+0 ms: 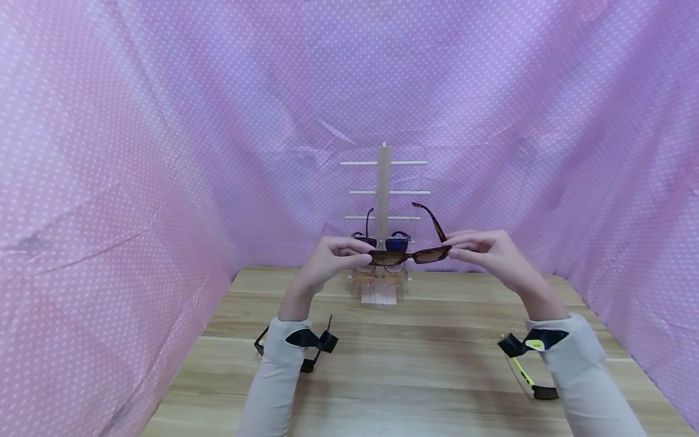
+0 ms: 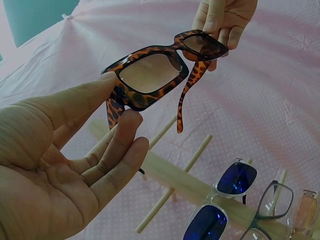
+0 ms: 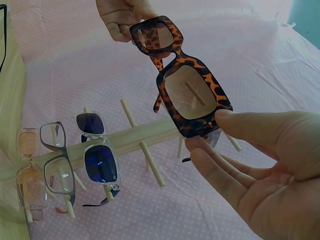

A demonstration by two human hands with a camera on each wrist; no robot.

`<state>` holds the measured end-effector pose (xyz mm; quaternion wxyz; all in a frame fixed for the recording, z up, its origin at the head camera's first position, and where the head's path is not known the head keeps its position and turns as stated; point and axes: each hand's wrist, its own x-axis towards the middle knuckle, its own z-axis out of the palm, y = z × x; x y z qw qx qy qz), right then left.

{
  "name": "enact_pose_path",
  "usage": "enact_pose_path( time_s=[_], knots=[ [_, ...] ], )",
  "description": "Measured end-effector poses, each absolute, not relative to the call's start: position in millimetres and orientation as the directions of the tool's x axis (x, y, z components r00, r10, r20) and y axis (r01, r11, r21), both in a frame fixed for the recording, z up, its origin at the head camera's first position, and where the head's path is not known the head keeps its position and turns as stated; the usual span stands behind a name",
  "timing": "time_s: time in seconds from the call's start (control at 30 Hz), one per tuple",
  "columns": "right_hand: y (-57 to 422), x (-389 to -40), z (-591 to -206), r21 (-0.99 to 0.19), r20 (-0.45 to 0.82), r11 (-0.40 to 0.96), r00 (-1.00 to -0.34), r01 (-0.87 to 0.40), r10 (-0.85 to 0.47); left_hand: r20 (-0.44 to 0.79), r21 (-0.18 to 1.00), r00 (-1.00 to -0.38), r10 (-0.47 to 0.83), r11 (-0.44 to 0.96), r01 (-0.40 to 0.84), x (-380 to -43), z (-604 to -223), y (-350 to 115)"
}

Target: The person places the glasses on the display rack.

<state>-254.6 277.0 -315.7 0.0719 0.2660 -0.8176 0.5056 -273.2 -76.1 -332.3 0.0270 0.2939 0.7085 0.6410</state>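
Note:
Tortoiseshell sunglasses (image 1: 409, 257) with brown lenses are held up between both hands, temples unfolded and directed toward the rack. My left hand (image 1: 340, 258) pinches one end of the frame between thumb and fingers; the left wrist view shows this grip on the sunglasses (image 2: 145, 95) closely. At the other end, my right hand (image 1: 486, 252) pinches the corner by the hinge, as the right wrist view of the sunglasses (image 3: 215, 95) shows. Behind them stands a wooden eyewear rack (image 1: 384, 182) with crosswise pegs. In the head view the sunglasses partly hide its lower rows.
On the rack's lower pegs sit blue-lensed sunglasses (image 3: 101, 164), grey-framed glasses (image 3: 60, 172) and orange-tinted glasses (image 3: 32, 185). Black glasses (image 1: 307, 365) lie on the table (image 1: 415, 388) by the left forearm, yellow-green and black glasses (image 1: 526, 376) by the right. Pink dotted cloth (image 1: 246, 91) surrounds the table.

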Motion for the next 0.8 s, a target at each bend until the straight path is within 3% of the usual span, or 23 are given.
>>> enact_pose_path(
  time_s=[0.8],
  knots=[
    [250.5, -282.9, -315.5, -0.815, 0.296, 0.399, -0.894, -0.42, -0.337, 0.302, 0.944, -0.892, 0.335, 0.023, 0.329, -294.3, -335.4, -91.3]
  ],
)
